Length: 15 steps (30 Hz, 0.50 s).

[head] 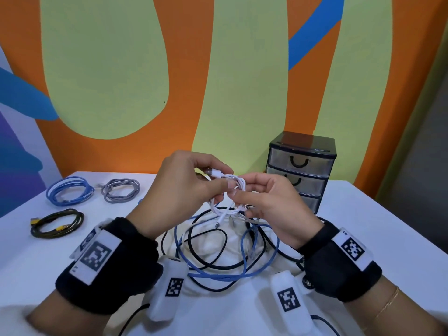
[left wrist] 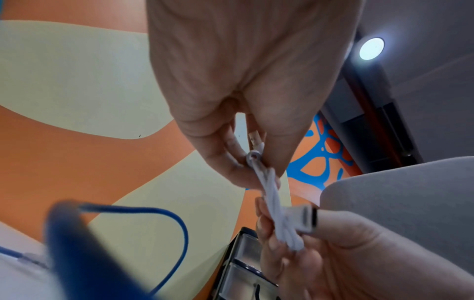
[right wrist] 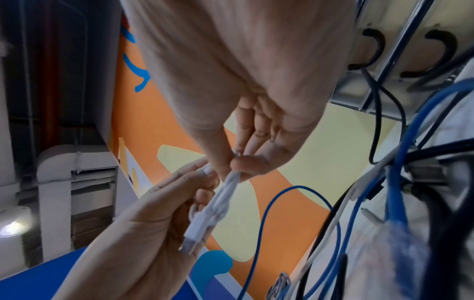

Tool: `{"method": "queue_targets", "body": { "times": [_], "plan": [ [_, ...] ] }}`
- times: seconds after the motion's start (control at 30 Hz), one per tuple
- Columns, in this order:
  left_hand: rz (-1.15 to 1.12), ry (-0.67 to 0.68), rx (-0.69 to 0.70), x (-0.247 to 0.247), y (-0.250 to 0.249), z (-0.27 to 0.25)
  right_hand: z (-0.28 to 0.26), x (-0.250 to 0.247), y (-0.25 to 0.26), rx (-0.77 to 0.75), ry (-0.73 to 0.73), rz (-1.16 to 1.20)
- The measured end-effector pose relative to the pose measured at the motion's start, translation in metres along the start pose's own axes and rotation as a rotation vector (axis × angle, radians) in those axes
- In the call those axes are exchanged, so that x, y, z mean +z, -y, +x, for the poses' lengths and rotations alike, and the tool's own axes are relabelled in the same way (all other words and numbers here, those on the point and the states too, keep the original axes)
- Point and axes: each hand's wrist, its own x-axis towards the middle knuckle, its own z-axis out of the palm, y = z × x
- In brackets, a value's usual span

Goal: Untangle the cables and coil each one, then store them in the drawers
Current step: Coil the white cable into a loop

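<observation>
Both hands hold a coiled white cable [head: 230, 187] above the table. My left hand [head: 189, 183] pinches its USB plug end [head: 214, 172] and the bundle [left wrist: 269, 182]. My right hand [head: 261, 197] pinches the other side of the coil [right wrist: 231, 182] between thumb and fingers. A free end of the white cable hangs down to a small plug [head: 218, 224]. Below lies a tangle of blue cable [head: 218, 275] and black cable [head: 208, 260] on the white table [head: 363, 226].
Three coiled cables lie at the left: blue [head: 70, 191], grey [head: 120, 190], black with yellow plugs [head: 57, 223]. A small drawer unit [head: 300, 170] with three shut translucent drawers stands at the back right against the painted wall.
</observation>
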Motion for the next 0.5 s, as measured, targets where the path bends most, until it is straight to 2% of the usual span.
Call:
{"method": "queue_targets", "body": {
  "times": [0.3, 0.37, 0.5],
  "plan": [
    [-0.160, -0.032, -0.016, -0.0038, -0.0026, 0.0012, 0.0041, -0.0059, 0.0089, 0.144, 0.175, 0.502],
    [-0.185, -0.030, -0.026, -0.0051, -0.0024, 0.0018, 0.0054, -0.0066, 0.0086, 0.119, 0.154, 0.389],
    [-0.174, -0.026, -0.039, -0.0054, -0.0025, 0.0025, 0.0058, -0.0064, 0.0054, -0.022, 0.009, -0.147]
  ]
}}
